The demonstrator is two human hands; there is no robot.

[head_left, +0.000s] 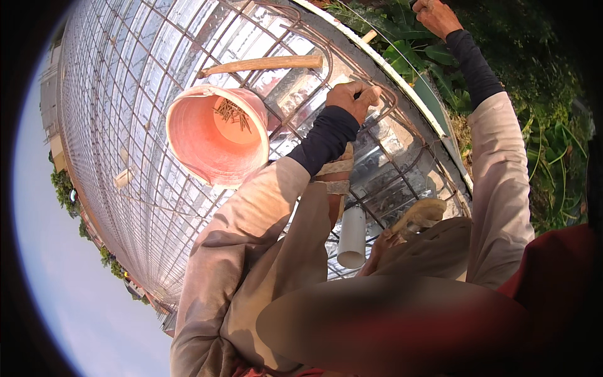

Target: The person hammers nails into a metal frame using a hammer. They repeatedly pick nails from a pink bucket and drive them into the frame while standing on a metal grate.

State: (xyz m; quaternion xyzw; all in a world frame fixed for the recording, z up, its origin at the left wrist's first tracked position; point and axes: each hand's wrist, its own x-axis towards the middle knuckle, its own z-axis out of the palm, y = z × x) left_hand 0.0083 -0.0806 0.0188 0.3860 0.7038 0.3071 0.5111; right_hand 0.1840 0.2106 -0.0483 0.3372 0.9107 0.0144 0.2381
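My left hand [353, 100] is closed, thumb against curled fingers, close to the bent rebar [388, 103] along the slab edge. Whatever it may hold is hidden. Raised beyond that edge at the upper right, my right hand [438, 19] is closed around something dark, mostly cut off by the picture's top. Left of my left forearm, an orange-pink bucket [217, 160] leans on its side with several nails [232, 116] inside. Beyond the bucket, a wooden handle [264, 64] lies across the steel mesh [157, 56].
My sandalled foot [336, 182] rests on the mesh, with another sandal [418, 213] farther right. Between them stands a white pipe [352, 239]. Shiny sheeting lies under the bars. A pale board edge [402, 75] borders the drop toward green plants [546, 138].
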